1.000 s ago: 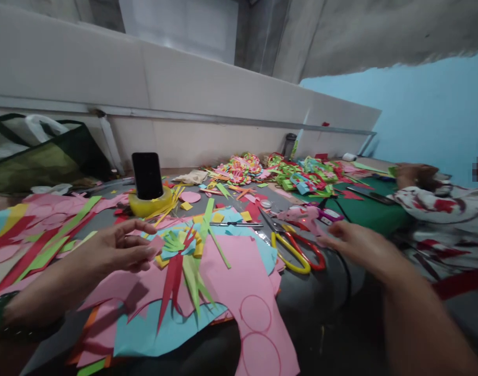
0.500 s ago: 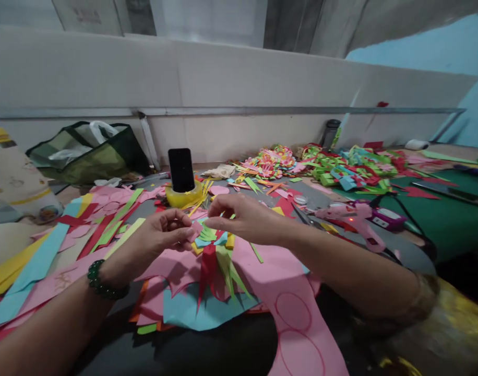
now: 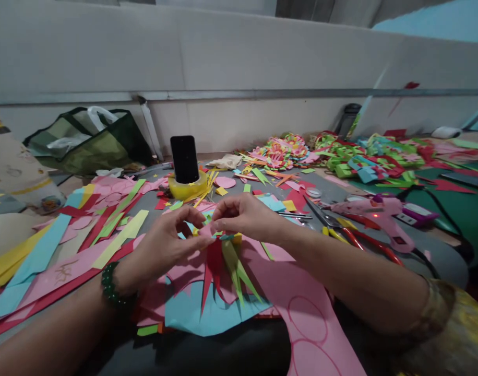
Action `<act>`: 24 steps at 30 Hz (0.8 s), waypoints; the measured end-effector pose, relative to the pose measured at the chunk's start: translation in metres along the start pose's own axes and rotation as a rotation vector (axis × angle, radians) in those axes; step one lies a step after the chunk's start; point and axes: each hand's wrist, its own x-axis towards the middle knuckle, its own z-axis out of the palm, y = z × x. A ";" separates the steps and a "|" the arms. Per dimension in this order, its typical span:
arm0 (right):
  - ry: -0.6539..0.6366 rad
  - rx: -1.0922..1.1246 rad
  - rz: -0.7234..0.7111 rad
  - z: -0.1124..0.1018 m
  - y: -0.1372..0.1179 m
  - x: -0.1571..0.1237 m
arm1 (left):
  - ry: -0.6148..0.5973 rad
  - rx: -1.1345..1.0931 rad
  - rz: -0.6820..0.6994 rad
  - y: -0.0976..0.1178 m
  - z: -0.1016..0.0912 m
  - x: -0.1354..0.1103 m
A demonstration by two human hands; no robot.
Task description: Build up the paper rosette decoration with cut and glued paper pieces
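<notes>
In the middle of the head view, my left hand (image 3: 183, 230) pinches a small pink paper piece (image 3: 206, 230), its fingers closed. My right hand (image 3: 241, 216) meets it from the other side, thumb and fingertips pressed together at the same pink piece. Just beneath the fingertips lies a layered paper flower with red tails (image 3: 212, 263) and green tails (image 3: 236, 266) spread toward me; its centre is mostly hidden by my hands. Under it are a blue paper sheet (image 3: 200, 313) and a large pink sheet (image 3: 307, 303) with red drawn circles.
A pink glue gun (image 3: 383, 214) and red-handled scissors (image 3: 341, 224) lie at the right. A phone (image 3: 184, 159) stands in a yellow tape roll (image 3: 188, 188). Finished paper flowers (image 3: 286, 151) are heaped behind; paper strips (image 3: 39, 261), a bottle (image 3: 22, 167) and a green bag (image 3: 90, 141) occupy the left.
My hands have come together at the small pink piece, the left moving right toward the flower's centre. The camera view has tilted down slightly.
</notes>
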 end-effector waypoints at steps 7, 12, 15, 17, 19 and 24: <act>0.023 -0.196 0.034 0.000 0.002 0.000 | 0.118 0.408 0.230 -0.001 0.005 -0.005; 0.114 -0.601 -0.115 -0.003 0.002 -0.002 | 0.123 0.512 0.218 -0.007 0.009 -0.003; 0.125 -0.756 -0.119 -0.007 -0.001 -0.004 | 0.137 0.622 0.247 -0.008 0.012 -0.003; 0.100 -0.828 -0.131 -0.008 -0.004 -0.007 | 0.125 0.681 0.275 -0.009 0.013 -0.004; 0.058 -0.881 -0.155 -0.009 -0.007 -0.010 | 0.116 0.735 0.306 -0.008 0.014 -0.005; -0.050 -1.011 -0.174 -0.006 -0.010 -0.013 | 0.091 0.828 0.339 -0.006 0.016 -0.004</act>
